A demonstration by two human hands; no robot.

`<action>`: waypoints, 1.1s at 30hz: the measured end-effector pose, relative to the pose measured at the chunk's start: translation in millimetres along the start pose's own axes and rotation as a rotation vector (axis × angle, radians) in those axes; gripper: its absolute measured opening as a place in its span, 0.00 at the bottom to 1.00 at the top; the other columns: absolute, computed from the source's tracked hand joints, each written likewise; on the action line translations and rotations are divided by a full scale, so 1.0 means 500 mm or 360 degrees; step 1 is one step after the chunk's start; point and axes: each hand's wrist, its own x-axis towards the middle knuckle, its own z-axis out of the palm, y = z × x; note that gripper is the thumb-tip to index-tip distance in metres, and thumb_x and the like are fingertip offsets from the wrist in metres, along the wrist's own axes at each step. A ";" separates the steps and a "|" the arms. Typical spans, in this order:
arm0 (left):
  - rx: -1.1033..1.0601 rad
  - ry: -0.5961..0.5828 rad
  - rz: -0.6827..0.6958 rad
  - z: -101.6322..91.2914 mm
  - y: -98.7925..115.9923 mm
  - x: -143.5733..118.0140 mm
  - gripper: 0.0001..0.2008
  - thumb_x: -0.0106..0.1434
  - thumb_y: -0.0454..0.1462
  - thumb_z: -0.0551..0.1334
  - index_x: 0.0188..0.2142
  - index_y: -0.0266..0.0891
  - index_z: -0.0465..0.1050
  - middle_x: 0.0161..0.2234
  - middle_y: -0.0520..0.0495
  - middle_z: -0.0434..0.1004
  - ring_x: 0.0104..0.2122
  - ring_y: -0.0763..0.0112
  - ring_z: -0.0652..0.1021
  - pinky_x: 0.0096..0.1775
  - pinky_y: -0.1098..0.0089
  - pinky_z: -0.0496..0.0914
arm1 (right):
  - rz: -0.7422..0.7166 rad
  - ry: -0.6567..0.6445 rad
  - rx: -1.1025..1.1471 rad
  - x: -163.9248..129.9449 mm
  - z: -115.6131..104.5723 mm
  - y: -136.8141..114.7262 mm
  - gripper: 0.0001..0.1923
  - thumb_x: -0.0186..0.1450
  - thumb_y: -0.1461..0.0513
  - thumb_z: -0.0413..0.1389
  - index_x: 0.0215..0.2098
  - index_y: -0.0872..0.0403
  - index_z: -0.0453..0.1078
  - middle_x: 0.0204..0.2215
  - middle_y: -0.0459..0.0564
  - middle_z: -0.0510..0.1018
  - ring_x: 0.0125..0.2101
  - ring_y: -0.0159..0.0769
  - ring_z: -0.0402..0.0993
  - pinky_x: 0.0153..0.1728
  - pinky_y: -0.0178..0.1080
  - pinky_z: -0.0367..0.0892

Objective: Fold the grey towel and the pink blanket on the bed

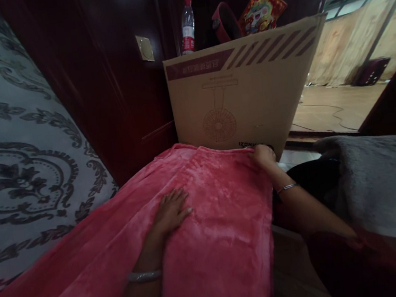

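A pink plush blanket (213,223) lies spread out in front of me, running from the lower left to a far corner. My left hand (171,209) rests flat on its middle, fingers apart, with a pale bangle on the wrist. My right hand (263,154) reaches to the blanket's far right corner and pinches the edge there; a thin bracelet sits on that wrist. Right behind that corner stands a large cardboard box (245,90) with a fan drawing printed on it.
A patterned grey bedspread (13,160) fills the left. Dark wooden panels (104,83) rise behind. A water bottle (187,25) and a red printed picture (263,10) stand beyond the box. A grey blanket (380,180) lies at the right; a doorway opens onto a wooden floor (336,106).
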 end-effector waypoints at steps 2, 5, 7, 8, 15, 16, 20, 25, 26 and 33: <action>-0.0483 0.0274 -0.0026 -0.004 0.005 0.001 0.24 0.63 0.48 0.63 0.55 0.41 0.76 0.63 0.39 0.71 0.65 0.52 0.67 0.66 0.52 0.57 | -0.0140 0.0038 0.0010 -0.022 -0.021 -0.017 0.17 0.67 0.59 0.56 0.50 0.58 0.78 0.47 0.63 0.80 0.48 0.48 0.76 0.43 0.38 0.68; -0.1434 0.0408 -0.0312 -0.011 0.016 0.001 0.24 0.65 0.53 0.61 0.49 0.37 0.76 0.49 0.34 0.80 0.48 0.52 0.81 0.53 0.53 0.73 | -0.0609 0.0212 0.0108 -0.107 -0.046 -0.036 0.17 0.65 0.60 0.57 0.51 0.55 0.77 0.46 0.58 0.78 0.45 0.45 0.75 0.42 0.38 0.67; -0.1986 0.0269 -0.0533 -0.018 0.017 0.000 0.27 0.65 0.56 0.59 0.47 0.35 0.74 0.42 0.33 0.82 0.38 0.52 0.83 0.44 0.53 0.76 | -0.0999 0.0303 0.0256 -0.201 -0.052 -0.038 0.17 0.65 0.60 0.56 0.51 0.53 0.76 0.41 0.55 0.77 0.40 0.43 0.74 0.37 0.38 0.66; -0.2200 0.0208 -0.0608 -0.023 0.015 0.000 0.29 0.66 0.58 0.57 0.48 0.35 0.72 0.41 0.32 0.82 0.37 0.52 0.83 0.43 0.52 0.76 | -0.1187 0.0322 0.0349 -0.255 -0.049 -0.036 0.15 0.66 0.60 0.55 0.49 0.52 0.76 0.38 0.54 0.76 0.37 0.41 0.73 0.35 0.38 0.66; -0.2613 0.0580 -0.0723 -0.051 -0.002 -0.008 0.37 0.64 0.65 0.50 0.54 0.38 0.70 0.46 0.33 0.80 0.46 0.51 0.81 0.46 0.51 0.76 | -0.1844 0.0145 0.0767 -0.513 0.045 0.028 0.15 0.73 0.60 0.51 0.56 0.51 0.69 0.36 0.54 0.74 0.35 0.41 0.73 0.33 0.41 0.72; -0.2568 0.0612 -0.0738 -0.049 -0.001 -0.009 0.34 0.64 0.63 0.54 0.53 0.38 0.71 0.46 0.35 0.80 0.46 0.52 0.81 0.46 0.53 0.76 | -0.1838 0.0133 0.0784 -0.520 0.060 0.038 0.17 0.72 0.60 0.51 0.59 0.50 0.67 0.39 0.55 0.75 0.37 0.43 0.74 0.35 0.43 0.73; -0.2411 0.0629 -0.0704 -0.036 0.004 -0.015 0.22 0.59 0.43 0.70 0.52 0.41 0.74 0.47 0.42 0.82 0.45 0.59 0.81 0.48 0.61 0.76 | -0.1782 0.0076 0.0805 -0.516 0.092 0.068 0.27 0.69 0.64 0.51 0.67 0.46 0.60 0.47 0.57 0.75 0.45 0.46 0.74 0.41 0.49 0.75; -0.2422 0.0684 -0.0692 -0.036 0.007 -0.014 0.23 0.59 0.38 0.69 0.54 0.46 0.71 0.44 0.46 0.82 0.41 0.64 0.82 0.45 0.62 0.76 | -0.1799 -0.0330 0.0961 -0.464 0.041 0.055 0.28 0.68 0.65 0.51 0.65 0.42 0.66 0.38 0.53 0.75 0.36 0.40 0.75 0.33 0.41 0.75; -0.2428 0.0674 -0.0694 -0.038 0.007 -0.013 0.22 0.60 0.40 0.69 0.54 0.45 0.71 0.44 0.46 0.82 0.39 0.64 0.82 0.44 0.62 0.76 | -0.1792 -0.0413 0.1022 -0.435 0.021 0.050 0.25 0.68 0.64 0.50 0.61 0.42 0.70 0.37 0.52 0.76 0.35 0.40 0.75 0.34 0.41 0.74; -0.2448 0.0588 -0.0773 -0.042 0.004 -0.011 0.20 0.63 0.43 0.65 0.52 0.41 0.66 0.41 0.42 0.79 0.33 0.58 0.83 0.40 0.56 0.77 | -0.0340 0.0759 0.0906 -0.068 -0.062 0.084 0.21 0.62 0.65 0.53 0.53 0.55 0.75 0.46 0.59 0.77 0.48 0.47 0.73 0.53 0.50 0.67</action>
